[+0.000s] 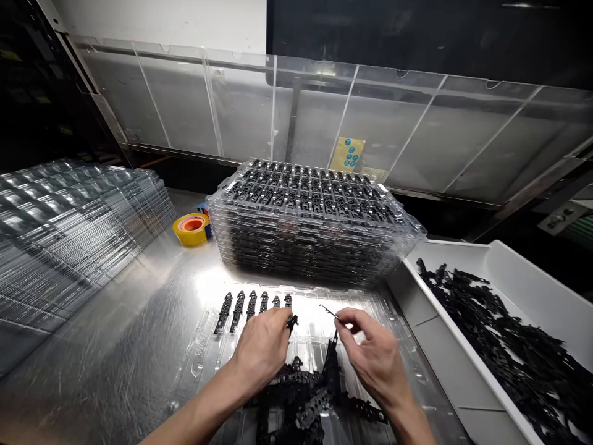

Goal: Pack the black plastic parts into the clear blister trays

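My left hand (264,343) is closed over the clear plastic tray (199,352), its fingers pinched on a small black plastic part (291,322). Just beyond it, several like parts (239,312) stand in a row in the tray's far slots. To the right, my right hand (370,346) pinches a thin black plastic part (328,310) between thumb and fingers, held above the tray. Between and below my hands lies a loose heap of black parts (315,395) on the tray. My left fingertips are partly hidden behind the hand.
A stack of filled clear trays (306,241) stands behind. At left is a tall stack of clear trays (92,247), with a yellow tape roll (185,238) beside it. A white bin (445,346) of loose black parts is at right. Clear panels (315,117) rise at the back.
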`<control>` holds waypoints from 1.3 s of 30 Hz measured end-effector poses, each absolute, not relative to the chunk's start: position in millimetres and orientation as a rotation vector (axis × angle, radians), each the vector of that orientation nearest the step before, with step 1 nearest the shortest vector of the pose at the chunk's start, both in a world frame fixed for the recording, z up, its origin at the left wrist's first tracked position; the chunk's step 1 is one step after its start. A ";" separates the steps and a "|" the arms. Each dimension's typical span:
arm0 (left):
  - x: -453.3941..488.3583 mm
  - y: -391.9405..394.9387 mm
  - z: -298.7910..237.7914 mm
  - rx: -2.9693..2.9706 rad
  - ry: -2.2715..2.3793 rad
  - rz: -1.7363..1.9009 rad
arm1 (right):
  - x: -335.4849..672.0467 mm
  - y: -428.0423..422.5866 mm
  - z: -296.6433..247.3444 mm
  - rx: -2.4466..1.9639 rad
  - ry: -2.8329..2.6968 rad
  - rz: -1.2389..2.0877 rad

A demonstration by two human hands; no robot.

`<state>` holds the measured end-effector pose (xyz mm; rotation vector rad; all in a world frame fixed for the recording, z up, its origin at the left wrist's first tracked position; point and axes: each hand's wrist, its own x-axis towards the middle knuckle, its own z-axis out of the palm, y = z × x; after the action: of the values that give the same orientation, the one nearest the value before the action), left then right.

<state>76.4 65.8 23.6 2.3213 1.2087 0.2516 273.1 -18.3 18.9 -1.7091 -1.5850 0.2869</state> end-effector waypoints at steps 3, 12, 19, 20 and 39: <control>95.8 77.7 23.9 2.281 1.343 0.322 | 266.0 -2.2 -3.3 -1.673 -1.840 0.110; 119.5 85.1 10.6 2.480 1.394 0.240 | 261.2 4.8 -18.7 -1.747 -2.045 0.017; 146.6 79.0 2.3 2.569 1.260 0.149 | 266.5 -32.2 -17.7 -1.932 -1.831 -0.046; 147.7 79.0 1.7 2.555 1.262 0.143 | 267.3 -37.9 -18.6 -1.947 -1.816 -0.029; 83.9 34.0 20.7 2.317 1.078 -0.024 | 304.2 -51.0 12.1 -1.951 -1.734 0.274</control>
<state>83.9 34.0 20.7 2.3175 1.0778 -0.0239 304.2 -51.0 12.1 -1.9510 -1.7343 0.2735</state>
